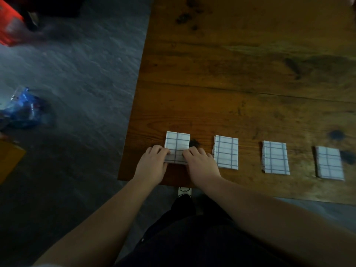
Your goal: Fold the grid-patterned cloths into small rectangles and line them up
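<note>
Several white cloths with blue grid lines lie folded into small rectangles in a row along the near edge of the wooden table (240, 78). The leftmost cloth (177, 143) sits near the table's left corner. My left hand (153, 163) pinches its near left edge with curled fingers. My right hand (201, 163) pinches its near right edge the same way. To the right lie a second cloth (226, 154), a third cloth (275, 157) and a fourth cloth (329, 163), each flat and apart from the others.
The table's left edge runs close beside my left hand, and grey floor lies beyond it. A blue plastic bag (23, 108) and a red box (8, 26) are on the floor at the left. A yellowish object (7, 160) shows at the left edge.
</note>
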{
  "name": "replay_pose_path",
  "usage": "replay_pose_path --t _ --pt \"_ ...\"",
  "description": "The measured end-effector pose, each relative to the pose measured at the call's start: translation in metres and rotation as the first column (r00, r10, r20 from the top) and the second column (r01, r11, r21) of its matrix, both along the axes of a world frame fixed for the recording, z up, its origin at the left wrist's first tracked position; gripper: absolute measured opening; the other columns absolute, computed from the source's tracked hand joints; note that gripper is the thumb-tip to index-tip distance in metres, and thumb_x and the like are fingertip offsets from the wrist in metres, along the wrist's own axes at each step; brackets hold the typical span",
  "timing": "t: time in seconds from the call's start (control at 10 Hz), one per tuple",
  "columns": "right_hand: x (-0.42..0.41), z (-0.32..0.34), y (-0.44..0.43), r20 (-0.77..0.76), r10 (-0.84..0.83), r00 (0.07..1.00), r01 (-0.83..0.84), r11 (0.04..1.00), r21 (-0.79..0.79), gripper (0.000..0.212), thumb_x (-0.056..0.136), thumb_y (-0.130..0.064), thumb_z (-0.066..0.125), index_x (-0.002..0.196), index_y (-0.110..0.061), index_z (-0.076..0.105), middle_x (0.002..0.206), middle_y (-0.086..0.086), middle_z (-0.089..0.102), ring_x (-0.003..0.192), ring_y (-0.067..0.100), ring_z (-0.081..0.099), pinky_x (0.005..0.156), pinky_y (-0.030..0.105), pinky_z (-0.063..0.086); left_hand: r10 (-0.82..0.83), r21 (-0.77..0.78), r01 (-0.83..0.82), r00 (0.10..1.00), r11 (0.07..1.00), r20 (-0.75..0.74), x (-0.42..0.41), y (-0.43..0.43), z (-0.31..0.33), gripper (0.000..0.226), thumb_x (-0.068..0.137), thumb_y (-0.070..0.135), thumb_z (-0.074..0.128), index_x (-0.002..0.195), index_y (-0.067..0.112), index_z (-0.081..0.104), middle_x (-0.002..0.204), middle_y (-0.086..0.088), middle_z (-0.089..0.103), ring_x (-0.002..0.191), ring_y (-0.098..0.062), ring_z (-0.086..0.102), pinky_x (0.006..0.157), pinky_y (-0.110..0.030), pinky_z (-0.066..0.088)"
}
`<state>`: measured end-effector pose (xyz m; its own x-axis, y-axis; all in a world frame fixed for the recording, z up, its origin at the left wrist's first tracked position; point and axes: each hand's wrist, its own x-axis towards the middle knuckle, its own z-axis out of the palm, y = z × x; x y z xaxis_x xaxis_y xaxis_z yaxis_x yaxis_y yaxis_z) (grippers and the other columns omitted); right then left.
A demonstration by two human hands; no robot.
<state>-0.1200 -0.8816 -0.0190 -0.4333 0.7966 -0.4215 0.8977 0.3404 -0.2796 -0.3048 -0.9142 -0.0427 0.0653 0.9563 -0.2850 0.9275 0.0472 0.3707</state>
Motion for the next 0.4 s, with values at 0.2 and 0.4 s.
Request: replay_pose_path --t 0.2,0.4 --pt "0.001 0.0 -0.001 -0.013 -0.018 1.0 0.018 1.0 -0.011 0.052 0.095 -0.02 0.064 0.14 -0.03 0.041 0.141 -0.002 0.047 0.13 0.024 0.046 0.107 0.045 0.043 0.012 -0.012 -0.012 1.0 1.0 -0.022 0.002 0.0 0.004 0.04 0.092 0.024 0.065 0.13 0.028 0.053 0.132 0.003 0.05 0.119 -0.016 0.048 0.097 -0.032 0.048" --pt "0.018 0.014 -0.007 -0.046 -0.08 0.996 0.082 0.996 0.023 0.045 0.1 -0.032 0.057 0.142 -0.029 0.042 0.142 -0.002 0.048 0.132 0.023 0.047 0.108 0.044 0.044 0.089 0.008 -0.089 0.996 0.996 -0.021 0.008 -0.003 0.019 0.046 0.093 0.026 0.063 0.137 0.025 0.047 0.136 0.002 0.05 0.124 -0.017 0.047 0.102 -0.034 0.046"
